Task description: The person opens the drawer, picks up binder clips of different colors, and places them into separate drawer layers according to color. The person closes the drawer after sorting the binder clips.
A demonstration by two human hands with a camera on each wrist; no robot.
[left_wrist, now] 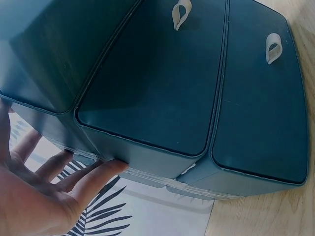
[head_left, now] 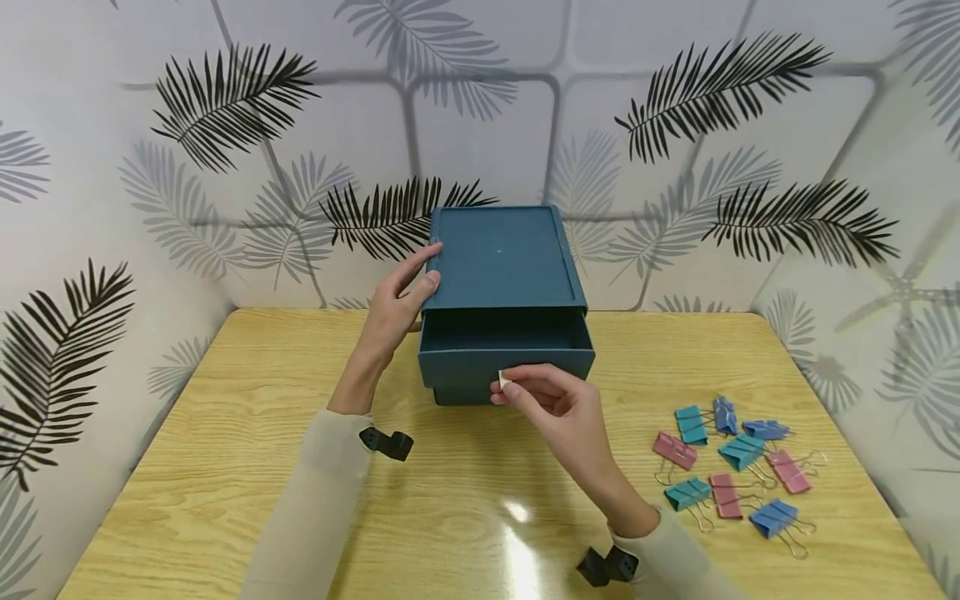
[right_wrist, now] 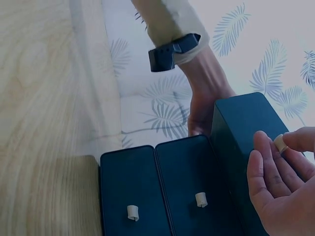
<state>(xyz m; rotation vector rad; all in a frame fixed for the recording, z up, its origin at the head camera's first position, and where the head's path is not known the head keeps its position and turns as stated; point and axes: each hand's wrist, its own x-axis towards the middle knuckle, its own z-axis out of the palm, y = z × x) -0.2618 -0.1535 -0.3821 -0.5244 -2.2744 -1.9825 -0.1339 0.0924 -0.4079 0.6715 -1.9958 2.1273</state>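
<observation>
I see the box [head_left: 502, 283] at the table's [head_left: 225, 467] far middle, long axis running away from me, top drawer [head_left: 506, 354] pulled toward me. My right hand [head_left: 558, 408] pinches its tab [head_left: 504, 381]; my left hand [head_left: 393, 308], fingers straight, steadies the box's left side.

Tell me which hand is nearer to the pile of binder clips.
Right. The right hand pinches the top drawer's small pull tab at the box's front, toward the binder clips. The left hand steadies the drawer box on its far side.
</observation>
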